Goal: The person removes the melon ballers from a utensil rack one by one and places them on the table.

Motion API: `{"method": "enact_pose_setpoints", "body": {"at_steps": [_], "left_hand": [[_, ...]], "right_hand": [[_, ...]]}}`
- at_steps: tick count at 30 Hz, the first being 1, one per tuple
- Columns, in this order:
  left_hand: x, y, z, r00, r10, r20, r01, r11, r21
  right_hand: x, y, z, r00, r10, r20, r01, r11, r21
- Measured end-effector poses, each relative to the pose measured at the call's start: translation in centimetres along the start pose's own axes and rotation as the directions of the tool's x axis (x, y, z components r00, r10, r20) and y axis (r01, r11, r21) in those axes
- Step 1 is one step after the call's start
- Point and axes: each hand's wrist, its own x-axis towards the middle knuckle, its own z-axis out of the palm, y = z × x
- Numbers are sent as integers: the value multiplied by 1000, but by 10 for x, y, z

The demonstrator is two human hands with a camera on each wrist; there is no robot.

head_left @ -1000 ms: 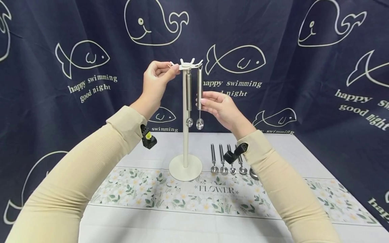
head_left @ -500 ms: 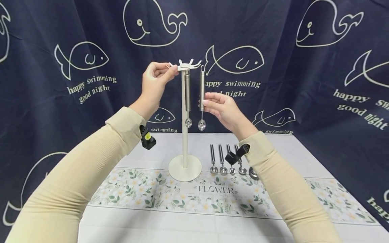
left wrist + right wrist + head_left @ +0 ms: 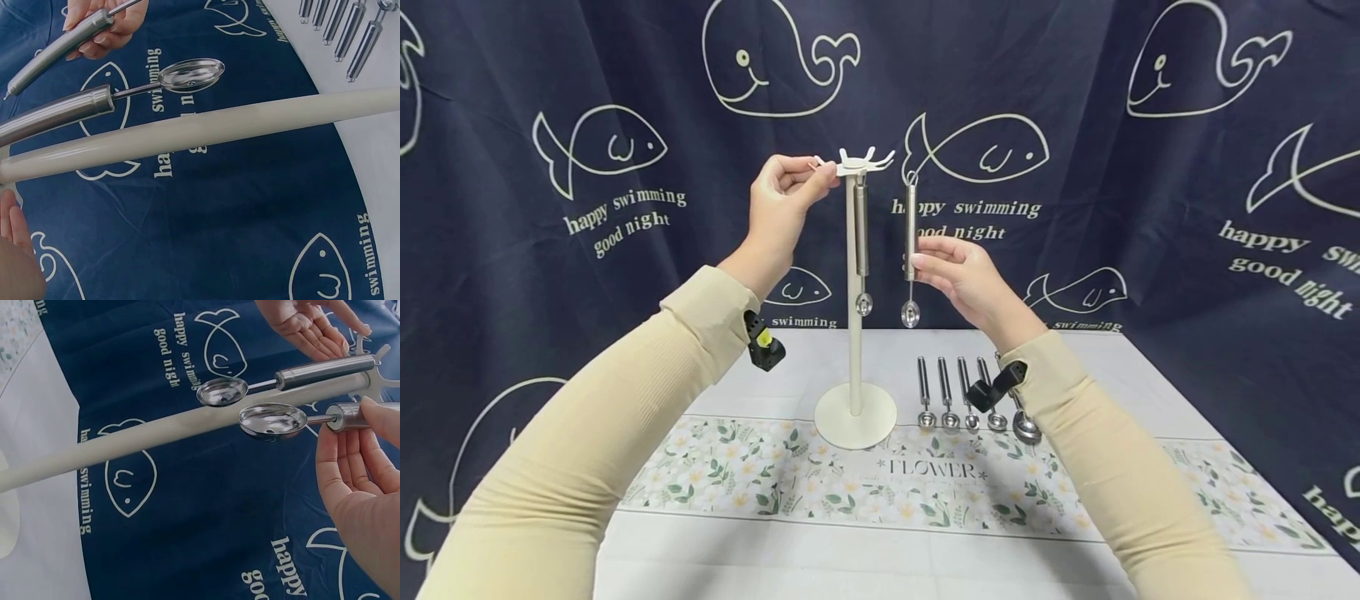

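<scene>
My left hand [image 3: 778,200] pinches a hook at the top of the white hanging rack [image 3: 854,333]. One steel melon baller [image 3: 862,233] hangs from the rack, handle up and scoop down. To the right of it, my right hand [image 3: 962,275] holds a second melon baller [image 3: 912,233] by the lower handle between thumb and fingers. Its top loop is apart from the hooks. In the right wrist view the held melon baller's oval scoop [image 3: 273,419] shows in front of the hanging one's scoop [image 3: 222,391]. The left fingertips are partly hidden in the left wrist view.
Several steel utensils [image 3: 950,396] lie in a row on the white table, partly under my right forearm. A larger round scoop [image 3: 1026,429] ends the row. The rack's round base [image 3: 855,417] stands on the flowered cloth band [image 3: 730,467]. A dark blue curtain [image 3: 1075,50] hangs behind.
My right hand has moved right and slightly down with the melon baller, whose loop has come away from the rack's hook. My left hand has stayed on the rack.
</scene>
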Motion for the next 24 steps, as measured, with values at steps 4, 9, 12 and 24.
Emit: {"method": "enact_pose_setpoints", "body": {"at_steps": [4,9,12,24], "left_hand": [[0,0,0,1000,3,0,-3,1000,-2],[-1,0,0,1000,3,-1,-3,1000,-7],[-1,0,1,1000,4,0,-4,1000,-6],[0,-1,1,1000,5,-8,-5,1000,-14]], "right_hand": [[-2,2,-6,1000,-3,-4,3,1000,-15],[-5,4,-14,1000,13,-20,-13,999,-31],[-7,4,-20,999,23,-30,-25,998,-51],[-12,12,-39,996,55,-68,-60,995,-74]]}}
